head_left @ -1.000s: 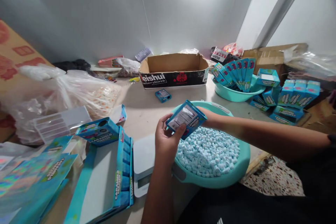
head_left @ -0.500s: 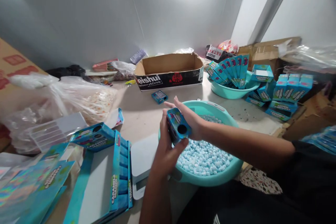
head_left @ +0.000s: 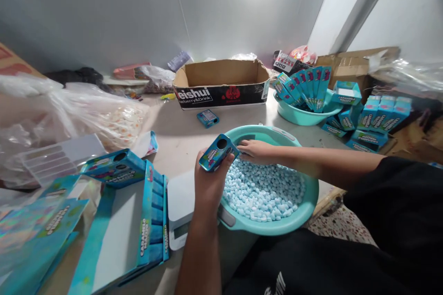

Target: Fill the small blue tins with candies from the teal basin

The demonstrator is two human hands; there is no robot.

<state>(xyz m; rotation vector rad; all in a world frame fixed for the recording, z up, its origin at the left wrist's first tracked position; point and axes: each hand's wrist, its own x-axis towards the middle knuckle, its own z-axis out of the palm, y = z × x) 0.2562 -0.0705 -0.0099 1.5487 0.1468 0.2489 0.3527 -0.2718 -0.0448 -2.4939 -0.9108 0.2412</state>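
Observation:
My left hand (head_left: 212, 179) is wrapped around a small blue candy box (head_left: 217, 153), tilted, with a round dark hole near its upper end. To its right, my right hand (head_left: 256, 151) reaches into the turquoise basin (head_left: 306, 205) with fingers stretched leftward. Its fingertips lie by the candies and close to the box; whether they touch either is hard to see. Small pale-blue candies (head_left: 265, 193) fill much of the basin. Left of the basin lies a white kitchen scale (head_left: 182, 200), partly hidden by my left forearm.
An open blue display carton (head_left: 126, 226) stands at the left, beside plastic bags (head_left: 121, 122). Another candy box (head_left: 208, 118) lies before an open cardboard box (head_left: 221, 94). A second basin (head_left: 304, 117) holds several blue boxes at the back right, with more cartons (head_left: 384, 113) stacked beside it.
My right hand has left the candy box and moved down into the basin. My left hand has shifted slightly left and up, turning the box so its hole end points up.

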